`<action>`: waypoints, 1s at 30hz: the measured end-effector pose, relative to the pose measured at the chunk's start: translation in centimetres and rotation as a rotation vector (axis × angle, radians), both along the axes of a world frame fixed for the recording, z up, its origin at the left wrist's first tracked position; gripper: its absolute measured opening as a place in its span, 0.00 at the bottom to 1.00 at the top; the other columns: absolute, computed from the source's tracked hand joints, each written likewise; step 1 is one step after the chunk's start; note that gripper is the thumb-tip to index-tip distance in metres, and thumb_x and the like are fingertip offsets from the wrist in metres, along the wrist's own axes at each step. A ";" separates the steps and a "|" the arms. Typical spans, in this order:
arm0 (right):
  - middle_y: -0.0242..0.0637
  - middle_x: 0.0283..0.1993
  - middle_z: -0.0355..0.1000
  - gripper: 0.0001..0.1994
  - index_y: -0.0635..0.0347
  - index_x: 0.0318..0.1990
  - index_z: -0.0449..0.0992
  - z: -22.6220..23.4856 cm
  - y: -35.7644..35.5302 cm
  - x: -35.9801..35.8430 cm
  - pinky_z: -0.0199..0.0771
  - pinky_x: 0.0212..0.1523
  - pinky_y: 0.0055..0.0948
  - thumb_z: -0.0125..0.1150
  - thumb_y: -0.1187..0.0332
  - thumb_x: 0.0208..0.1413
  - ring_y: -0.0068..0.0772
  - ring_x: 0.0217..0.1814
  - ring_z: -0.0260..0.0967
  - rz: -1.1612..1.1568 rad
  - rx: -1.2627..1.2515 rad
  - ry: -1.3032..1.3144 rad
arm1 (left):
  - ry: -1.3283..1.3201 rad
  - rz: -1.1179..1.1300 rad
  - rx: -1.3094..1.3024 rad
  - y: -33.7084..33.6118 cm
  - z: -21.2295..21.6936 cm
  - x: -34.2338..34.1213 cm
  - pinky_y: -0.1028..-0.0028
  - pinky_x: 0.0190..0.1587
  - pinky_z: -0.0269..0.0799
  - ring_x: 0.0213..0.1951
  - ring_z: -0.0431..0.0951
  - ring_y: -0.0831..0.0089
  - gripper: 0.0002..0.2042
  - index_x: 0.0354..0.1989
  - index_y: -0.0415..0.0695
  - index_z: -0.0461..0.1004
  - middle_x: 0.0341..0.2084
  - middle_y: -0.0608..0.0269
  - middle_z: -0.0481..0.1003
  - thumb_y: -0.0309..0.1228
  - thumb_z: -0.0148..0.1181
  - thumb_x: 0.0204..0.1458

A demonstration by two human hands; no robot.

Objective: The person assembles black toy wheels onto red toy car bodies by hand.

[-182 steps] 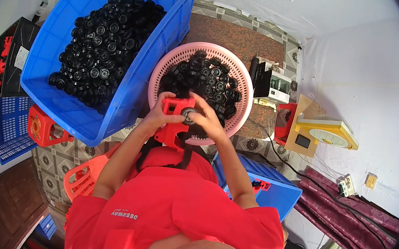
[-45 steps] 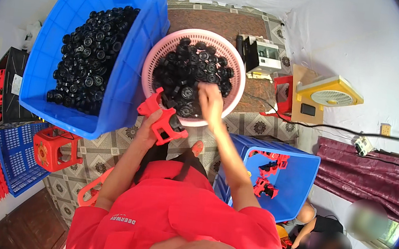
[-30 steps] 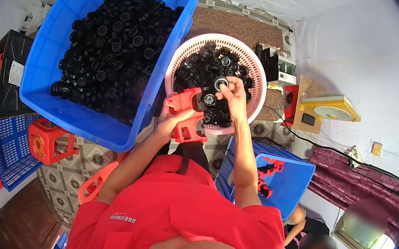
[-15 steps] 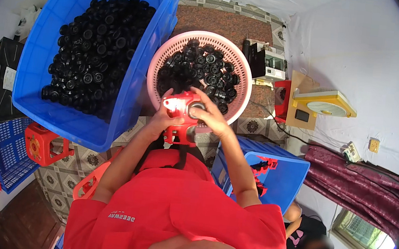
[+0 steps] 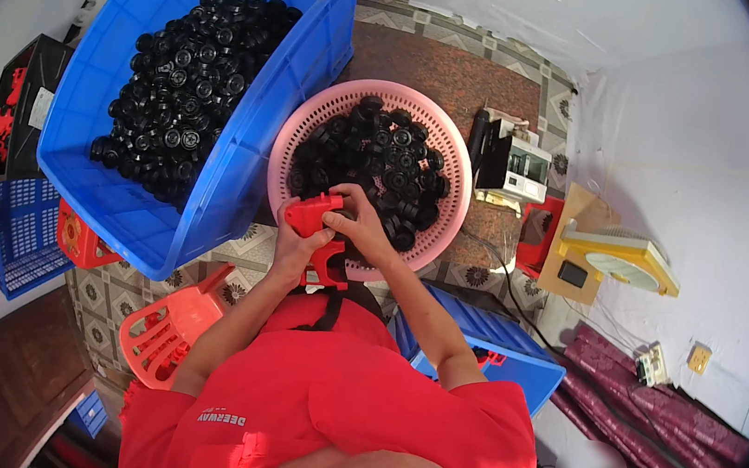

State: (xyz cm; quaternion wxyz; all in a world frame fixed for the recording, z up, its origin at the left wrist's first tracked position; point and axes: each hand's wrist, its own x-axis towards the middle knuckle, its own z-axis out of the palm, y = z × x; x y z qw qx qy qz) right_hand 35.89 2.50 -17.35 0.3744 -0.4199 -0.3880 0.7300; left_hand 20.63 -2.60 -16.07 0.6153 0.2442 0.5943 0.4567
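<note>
Fingers of left hand (image 5: 291,244) closed round red plastic vehicle body (image 5: 328,264); right hand (image 5: 366,229) gripping its right side. Body sits between both hands, over near rim of pink perforated basket (image 5: 462,193) of black wheels (image 5: 403,157). Large blue crate (image 5: 250,139), left: heaped with similar wheels (image 5: 180,84). Blue tub (image 5: 528,373), lower right: red part inside.

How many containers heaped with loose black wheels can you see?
2: the blue tub at upper left and the pink basket to its right. Others may be hidden.
</note>
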 end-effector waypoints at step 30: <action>0.36 0.40 0.76 0.17 0.61 0.51 0.69 4.9 -1.8 -1.0 0.76 0.44 0.24 0.63 0.82 0.54 0.23 0.40 0.74 -0.232 0.137 -0.006 | -0.254 0.154 0.050 6.0 2.6 -3.2 0.67 0.50 0.76 0.48 0.74 0.66 0.38 0.58 0.40 0.49 0.49 0.54 0.66 0.27 0.71 0.44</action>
